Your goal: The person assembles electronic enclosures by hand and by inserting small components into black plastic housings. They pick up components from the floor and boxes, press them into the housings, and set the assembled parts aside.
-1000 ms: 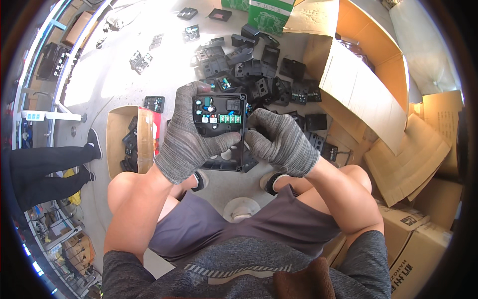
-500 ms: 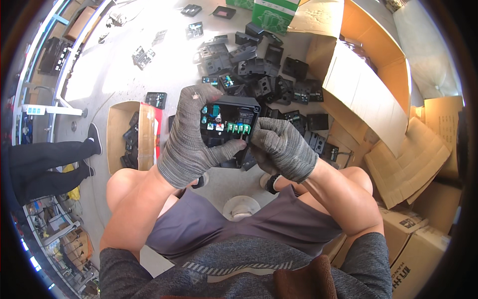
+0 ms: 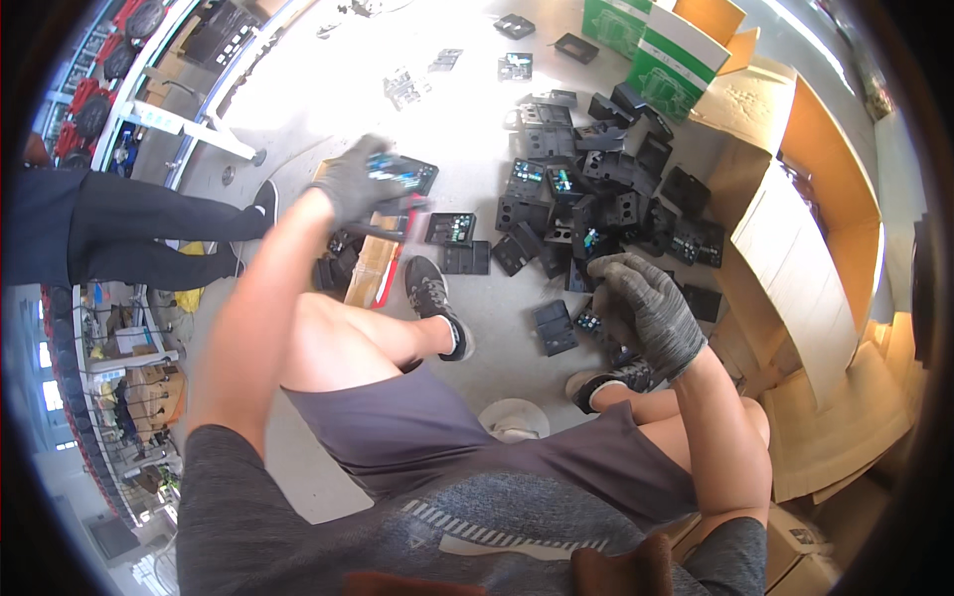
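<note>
My left hand, in a grey knit glove and smeared by motion, grips a black plastic housing with a blurred circuit board inside. Hand and housing are above the small open carton at the left, which has black parts in it. My right hand, gloved alike, hangs over the near right edge of a pile of black housings. Its fingers are curled toward the thumb; whatever may be between them is hidden. Another black housing with a board lies on the floor beside the carton.
A large open cardboard box stands at the right, with green-and-white boxes behind the pile. Another person's dark-trousered legs reach in from the left, near metal shelving. A few loose housings lie farther off.
My left hand has carried the housing left, from in front of me to over the small carton. My right hand has come off the housing. The view has turned left.
</note>
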Action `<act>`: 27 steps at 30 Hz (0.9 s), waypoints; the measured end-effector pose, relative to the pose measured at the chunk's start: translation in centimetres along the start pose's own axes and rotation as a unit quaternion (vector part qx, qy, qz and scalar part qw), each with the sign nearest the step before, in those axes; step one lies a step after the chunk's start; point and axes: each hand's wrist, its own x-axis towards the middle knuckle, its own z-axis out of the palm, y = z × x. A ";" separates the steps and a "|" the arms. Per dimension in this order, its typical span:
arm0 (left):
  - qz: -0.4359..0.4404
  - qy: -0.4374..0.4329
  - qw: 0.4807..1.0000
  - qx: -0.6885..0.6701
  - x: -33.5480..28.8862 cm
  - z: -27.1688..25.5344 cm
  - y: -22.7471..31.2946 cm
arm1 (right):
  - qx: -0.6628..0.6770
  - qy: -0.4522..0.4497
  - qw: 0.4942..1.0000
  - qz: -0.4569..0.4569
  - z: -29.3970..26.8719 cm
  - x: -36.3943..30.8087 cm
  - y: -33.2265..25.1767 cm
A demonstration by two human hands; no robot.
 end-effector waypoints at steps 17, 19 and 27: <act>0.065 -0.194 0.948 0.242 8.9 16.3 -7.5 | 0.075 0.070 0.988 -0.115 -4.0 -2.2 -3.2; 0.015 -0.208 0.919 0.335 10.6 20.9 -10.3 | 0.069 0.095 0.988 -0.103 -3.9 -2.0 -2.9; -0.040 -0.141 0.912 0.382 9.8 25.5 -9.6 | 0.027 0.129 0.991 -0.021 -4.5 -2.4 -1.9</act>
